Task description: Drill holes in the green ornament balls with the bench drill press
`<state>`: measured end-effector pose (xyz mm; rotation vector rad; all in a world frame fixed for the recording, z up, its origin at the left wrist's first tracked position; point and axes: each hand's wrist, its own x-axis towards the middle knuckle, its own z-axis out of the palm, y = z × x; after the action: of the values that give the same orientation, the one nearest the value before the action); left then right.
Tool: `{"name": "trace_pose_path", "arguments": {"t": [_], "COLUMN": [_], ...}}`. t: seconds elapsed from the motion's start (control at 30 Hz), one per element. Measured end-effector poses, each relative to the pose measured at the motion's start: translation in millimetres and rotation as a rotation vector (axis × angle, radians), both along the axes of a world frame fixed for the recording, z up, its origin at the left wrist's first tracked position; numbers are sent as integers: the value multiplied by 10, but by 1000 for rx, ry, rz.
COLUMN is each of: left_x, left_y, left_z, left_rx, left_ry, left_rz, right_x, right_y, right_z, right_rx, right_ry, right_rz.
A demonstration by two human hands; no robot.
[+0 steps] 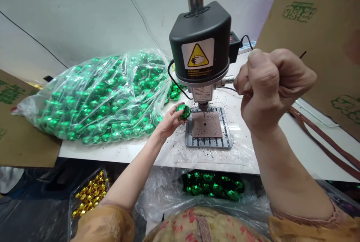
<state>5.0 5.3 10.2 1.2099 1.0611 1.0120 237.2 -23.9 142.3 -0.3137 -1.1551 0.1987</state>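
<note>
My left hand (170, 122) pinches a shiny green faceted ball (184, 111) just left of the drill bit. My right hand (270, 84) is closed in a fist beside the metal hub (228, 79) of a small drill press (200, 39); its handle is mostly hidden by the fingers. Under the drill bit (204, 114), a brownish square pad (213, 126) with a dark hole lies on the slotted metal base (208, 143). The ball is apart from the bit. Dark shavings are scattered over the pad, base and tabletop.
A clear bag of green faceted balls (104, 99) lies left on the white table (118, 154). More green balls (213, 185) sit below the table edge, near a tray of gold balls (91, 193). Cardboard (312, 47) and brown straps (323, 137) are at right.
</note>
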Motion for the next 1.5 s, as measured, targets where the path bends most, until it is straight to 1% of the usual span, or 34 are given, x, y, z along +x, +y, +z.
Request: {"name": "trace_pose_path", "arguments": {"t": [0.1, 0.2, 0.3, 0.37, 0.43, 0.63, 0.83, 0.93, 1.07, 1.13, 1.23, 1.3, 1.37, 1.5], "left_x": [150, 262, 316, 336, 355, 413, 467, 530, 623, 653, 673, 676, 678, 684], "left_y": [-144, -207, -210, -197, -183, -172, -207, -246, -293, -306, -311, -310, -309, -307], "left_z": [-60, -120, -158, -176, -192, -224, -219, -251, -325, -357, -386, -395, -402, -424], "left_rx": [-38, 57, 147, 186, 218, 253, 287, 349, 499, 551, 556, 527, 505, 503], "left_ry": [-22, 61, 143, 158, 158, 203, 369, 452, 547, 561, 537, 521, 508, 489], "left_rz": [-19, -1, -15, -26, -37, -40, -36, 1, 72, 89, 88, 91, 92, 102], "right_x": [-2, -4, -3, 2, 8, 17, 22, 21, 23, 27, 29, 23, 10, -24], "right_y": [-12, -15, -17, -19, -19, -15, -15, -12, -13, -17, -25, -30, -36, -43], "right_z": [-2, -20, -49, -68, -82, -69, -58, -64, -68, -67, -65, -66, -74, -112], "right_rx": [-45, -74, -133, -196, -223, -191, -162, -180, -202, -224, -243, -228, -172, -13], "right_ry": [-9, -8, -1, -6, -21, -36, -46, -43, -39, -35, -31, -31, -31, -29], "right_rz": [-18, -32, -65, -96, -112, -92, -75, -80, -65, -55, -59, -82, -92, -15]}}
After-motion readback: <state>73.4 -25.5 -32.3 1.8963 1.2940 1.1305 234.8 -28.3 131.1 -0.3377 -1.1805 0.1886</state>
